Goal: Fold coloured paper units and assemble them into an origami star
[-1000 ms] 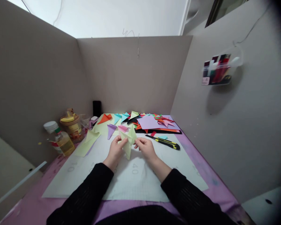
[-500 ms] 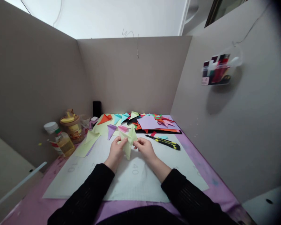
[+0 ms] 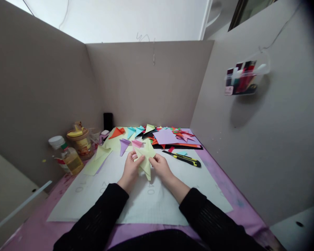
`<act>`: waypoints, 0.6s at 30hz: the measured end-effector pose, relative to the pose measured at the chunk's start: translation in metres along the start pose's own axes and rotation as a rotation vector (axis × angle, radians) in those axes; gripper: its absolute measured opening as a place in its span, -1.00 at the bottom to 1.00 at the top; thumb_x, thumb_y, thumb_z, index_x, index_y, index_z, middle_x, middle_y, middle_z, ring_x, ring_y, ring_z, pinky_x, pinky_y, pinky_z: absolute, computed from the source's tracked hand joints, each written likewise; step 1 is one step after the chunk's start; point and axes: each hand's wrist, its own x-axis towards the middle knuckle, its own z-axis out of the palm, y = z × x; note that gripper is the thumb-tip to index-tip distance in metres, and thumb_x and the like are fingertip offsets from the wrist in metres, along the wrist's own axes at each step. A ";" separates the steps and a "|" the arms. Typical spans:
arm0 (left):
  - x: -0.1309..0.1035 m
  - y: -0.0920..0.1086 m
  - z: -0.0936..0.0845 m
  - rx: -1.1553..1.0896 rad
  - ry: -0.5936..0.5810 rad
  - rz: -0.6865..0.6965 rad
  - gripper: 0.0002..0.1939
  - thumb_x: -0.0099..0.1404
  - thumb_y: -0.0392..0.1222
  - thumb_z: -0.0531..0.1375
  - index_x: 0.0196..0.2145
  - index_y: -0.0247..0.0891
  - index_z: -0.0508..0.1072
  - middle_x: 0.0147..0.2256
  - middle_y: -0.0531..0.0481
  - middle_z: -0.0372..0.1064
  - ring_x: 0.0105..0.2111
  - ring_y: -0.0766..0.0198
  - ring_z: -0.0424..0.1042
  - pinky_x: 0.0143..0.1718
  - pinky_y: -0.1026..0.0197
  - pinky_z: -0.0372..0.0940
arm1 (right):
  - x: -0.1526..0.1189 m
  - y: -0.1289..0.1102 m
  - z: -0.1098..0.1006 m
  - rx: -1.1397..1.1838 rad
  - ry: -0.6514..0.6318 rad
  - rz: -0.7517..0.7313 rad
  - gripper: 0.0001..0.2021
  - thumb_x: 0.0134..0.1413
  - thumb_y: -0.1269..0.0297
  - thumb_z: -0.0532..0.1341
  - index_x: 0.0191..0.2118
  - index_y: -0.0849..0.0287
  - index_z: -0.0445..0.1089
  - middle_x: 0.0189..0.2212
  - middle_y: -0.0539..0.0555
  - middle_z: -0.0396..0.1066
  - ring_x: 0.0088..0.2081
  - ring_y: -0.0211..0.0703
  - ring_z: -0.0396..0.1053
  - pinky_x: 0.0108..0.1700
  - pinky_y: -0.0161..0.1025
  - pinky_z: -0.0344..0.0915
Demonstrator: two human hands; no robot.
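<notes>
A folded pale green paper (image 3: 146,158) with several points is held up over the white sheet (image 3: 157,205). My left hand (image 3: 132,167) pinches its left side, thumb on the front face. On the right side, my right hand (image 3: 161,166) grips the paper's edge between thumb and fingers. One point of the paper hangs down between the hands. Just behind it lie a folded purple piece (image 3: 124,146) and a folded pink piece (image 3: 137,143).
A black and yellow cutter (image 3: 187,159) lies right of my hands. Behind are a lilac square (image 3: 165,136) and a colourful paper pile (image 3: 184,135). At left stand a bottle (image 3: 72,160), a tub (image 3: 81,143) and a pale green sheet (image 3: 98,162).
The green paper has turned and spread wider, its lower point shifting slightly right and down. My right thumb now lies against the paper's right side.
</notes>
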 end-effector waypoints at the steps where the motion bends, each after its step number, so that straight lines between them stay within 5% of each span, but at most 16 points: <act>1: 0.000 0.001 0.000 -0.010 -0.006 -0.005 -0.47 -0.10 -0.12 0.42 -0.21 -0.23 0.28 -0.33 -0.03 0.46 -0.41 0.24 0.47 -0.36 0.23 0.32 | 0.000 0.000 0.000 -0.017 -0.022 0.002 -0.82 -0.05 0.17 0.16 -0.43 0.20 0.33 -0.51 -0.03 0.36 -0.45 -0.23 0.28 -0.39 -0.32 0.22; 8: 0.001 0.002 -0.002 -0.004 0.017 -0.006 -0.53 -0.10 -0.14 0.41 -0.26 -0.30 0.34 -0.43 0.01 0.43 -0.48 0.26 0.42 -0.42 0.24 0.30 | -0.003 0.004 0.002 -0.104 -0.059 0.003 -0.81 -0.10 0.20 0.19 -0.56 0.18 0.24 -0.63 -0.11 0.20 -0.55 -0.31 0.15 -0.49 -0.36 0.11; 18: -0.001 0.003 -0.002 0.011 0.022 -0.029 -0.62 -0.05 -0.07 0.38 -0.35 -0.37 0.42 -0.43 -0.05 0.46 -0.51 0.30 0.38 -0.49 0.29 0.24 | -0.006 -0.002 0.003 0.080 -0.103 0.130 -0.86 -0.20 0.25 0.23 -0.55 0.22 0.33 -0.63 -0.06 0.31 -0.58 -0.29 0.19 -0.50 -0.34 0.13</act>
